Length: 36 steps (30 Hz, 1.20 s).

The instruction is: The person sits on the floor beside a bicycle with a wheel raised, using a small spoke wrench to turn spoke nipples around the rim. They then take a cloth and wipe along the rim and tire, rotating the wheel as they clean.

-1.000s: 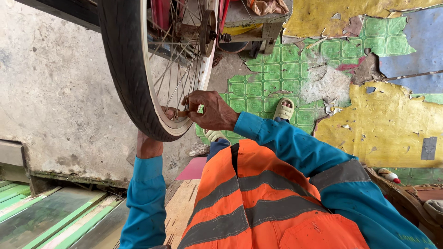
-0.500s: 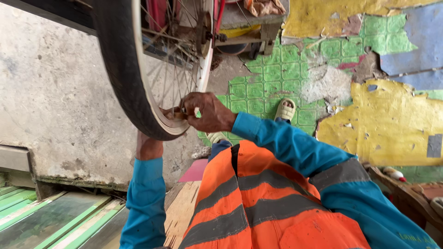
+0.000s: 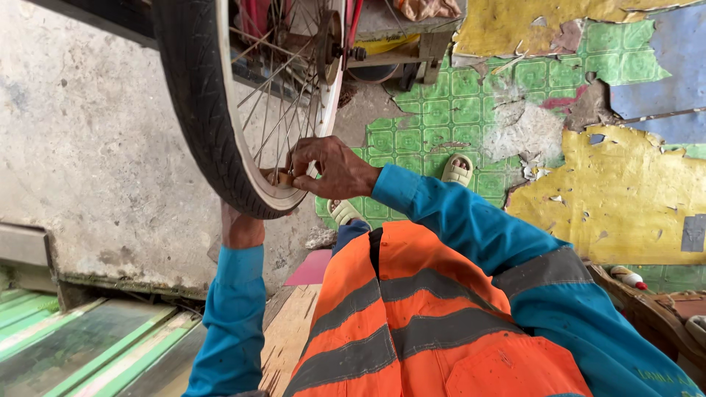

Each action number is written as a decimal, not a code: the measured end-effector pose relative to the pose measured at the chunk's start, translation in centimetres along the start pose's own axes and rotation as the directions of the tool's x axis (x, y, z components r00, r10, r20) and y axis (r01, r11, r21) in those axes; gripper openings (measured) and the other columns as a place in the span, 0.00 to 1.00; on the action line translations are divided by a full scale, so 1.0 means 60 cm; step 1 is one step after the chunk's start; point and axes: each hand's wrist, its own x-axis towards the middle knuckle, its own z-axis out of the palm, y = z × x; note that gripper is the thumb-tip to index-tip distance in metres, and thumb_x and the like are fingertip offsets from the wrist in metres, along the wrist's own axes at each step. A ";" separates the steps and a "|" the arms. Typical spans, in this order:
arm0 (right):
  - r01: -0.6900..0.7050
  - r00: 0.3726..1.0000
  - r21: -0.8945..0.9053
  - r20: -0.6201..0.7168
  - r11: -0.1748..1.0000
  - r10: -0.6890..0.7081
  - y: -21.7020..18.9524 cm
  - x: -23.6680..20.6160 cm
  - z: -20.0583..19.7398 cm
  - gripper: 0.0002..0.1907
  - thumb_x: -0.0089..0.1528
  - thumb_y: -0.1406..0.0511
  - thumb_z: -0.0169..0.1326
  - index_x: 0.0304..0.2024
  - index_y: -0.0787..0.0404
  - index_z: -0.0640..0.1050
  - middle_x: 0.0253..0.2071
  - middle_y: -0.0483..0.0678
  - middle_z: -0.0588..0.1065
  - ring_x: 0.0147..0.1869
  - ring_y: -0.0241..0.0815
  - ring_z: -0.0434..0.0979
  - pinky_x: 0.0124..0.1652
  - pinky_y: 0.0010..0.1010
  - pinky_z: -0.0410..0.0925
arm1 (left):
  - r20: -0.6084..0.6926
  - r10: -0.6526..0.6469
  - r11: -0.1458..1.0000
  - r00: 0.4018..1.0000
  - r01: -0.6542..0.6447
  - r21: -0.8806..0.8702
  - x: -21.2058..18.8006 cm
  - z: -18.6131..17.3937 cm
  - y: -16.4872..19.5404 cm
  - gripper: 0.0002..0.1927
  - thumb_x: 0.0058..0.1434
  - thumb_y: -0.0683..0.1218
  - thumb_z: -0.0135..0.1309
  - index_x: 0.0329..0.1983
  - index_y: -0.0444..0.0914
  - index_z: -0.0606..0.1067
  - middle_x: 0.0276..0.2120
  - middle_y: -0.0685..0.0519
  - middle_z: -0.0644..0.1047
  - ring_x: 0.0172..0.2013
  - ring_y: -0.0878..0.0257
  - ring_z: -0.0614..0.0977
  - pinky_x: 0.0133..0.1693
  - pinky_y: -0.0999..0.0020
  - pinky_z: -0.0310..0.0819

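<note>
Grip: my right hand (image 3: pixel 334 170) pinches a small tan block (image 3: pixel 283 177) against the wheel rim (image 3: pixel 283 197); left hand (image 3: pixel 241 229) behind the black tyre (image 3: pixel 198 110), closure untellable. Surroundings: rough concrete wall (image 3: pixel 88 162), peeling green-and-yellow floor (image 3: pixel 618 198). Wheel: spoked, upright.

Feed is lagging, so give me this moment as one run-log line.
right hand: fingers on small tan piece at wheel rim | left hand: behind tyre, grip hidden | wheel: raised

spokes (image 3: pixel 283 110): tight gaps | tyre (image 3: pixel 198 110): blocks left | right of rim (image 3: pixel 323 147): open
</note>
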 end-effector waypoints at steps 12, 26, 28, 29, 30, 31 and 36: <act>0.086 0.988 -0.250 -0.100 0.964 -0.114 0.008 -0.004 0.010 0.04 0.51 0.74 0.60 0.27 0.66 0.77 0.32 0.54 0.76 0.38 0.55 0.78 0.37 0.46 0.71 | 0.017 -0.090 0.995 0.996 0.089 0.035 0.005 -0.008 0.000 0.21 0.66 0.45 0.63 0.58 0.29 0.75 0.52 0.43 0.80 0.50 0.57 0.83 0.52 0.60 0.82; 0.072 0.986 -0.117 -0.140 0.991 -0.088 0.004 -0.002 0.012 0.03 0.53 0.73 0.60 0.27 0.64 0.77 0.33 0.51 0.78 0.39 0.49 0.81 0.40 0.38 0.75 | -0.024 -0.053 0.992 0.998 0.055 0.115 0.005 -0.008 0.002 0.20 0.66 0.45 0.63 0.57 0.29 0.75 0.50 0.45 0.80 0.47 0.58 0.82 0.49 0.63 0.81; 0.078 0.993 -0.054 -0.083 0.996 -0.082 0.001 -0.002 0.010 0.04 0.54 0.72 0.62 0.26 0.64 0.78 0.34 0.51 0.78 0.39 0.48 0.82 0.41 0.38 0.75 | -0.031 0.000 0.993 1.000 0.003 0.119 0.005 -0.005 0.002 0.20 0.66 0.45 0.63 0.57 0.30 0.74 0.51 0.45 0.80 0.48 0.59 0.82 0.49 0.63 0.81; 0.088 0.993 -0.049 -0.077 0.995 -0.092 0.000 -0.002 0.010 0.06 0.54 0.71 0.63 0.27 0.64 0.77 0.35 0.51 0.78 0.39 0.48 0.81 0.41 0.38 0.75 | -0.033 0.014 0.994 0.999 -0.010 0.112 0.005 -0.004 0.002 0.20 0.66 0.45 0.62 0.57 0.31 0.74 0.51 0.45 0.80 0.48 0.59 0.82 0.49 0.63 0.81; 0.098 0.992 -0.042 -0.072 0.994 -0.100 -0.001 -0.003 0.010 0.07 0.54 0.71 0.64 0.27 0.64 0.77 0.35 0.51 0.78 0.40 0.49 0.81 0.41 0.39 0.74 | -0.037 0.025 0.994 0.999 -0.021 0.106 0.004 -0.002 0.002 0.20 0.66 0.45 0.62 0.57 0.31 0.74 0.51 0.46 0.80 0.48 0.60 0.83 0.48 0.63 0.81; 0.099 0.987 -0.143 -0.114 0.985 -0.116 -0.002 -0.003 0.011 0.05 0.53 0.72 0.63 0.26 0.65 0.77 0.34 0.52 0.78 0.40 0.51 0.80 0.40 0.40 0.74 | -0.026 -0.017 0.996 1.000 0.020 0.091 0.004 -0.002 0.004 0.20 0.66 0.45 0.62 0.57 0.31 0.74 0.51 0.46 0.80 0.48 0.60 0.83 0.49 0.63 0.81; 0.137 0.975 -0.135 -0.157 0.981 -0.158 -0.003 -0.003 0.014 0.02 0.52 0.73 0.57 0.28 0.65 0.77 0.33 0.51 0.78 0.40 0.49 0.80 0.39 0.40 0.75 | 0.007 -0.025 0.991 1.000 0.024 0.130 0.006 -0.004 0.016 0.18 0.68 0.45 0.60 0.56 0.30 0.76 0.48 0.46 0.81 0.46 0.60 0.83 0.47 0.64 0.82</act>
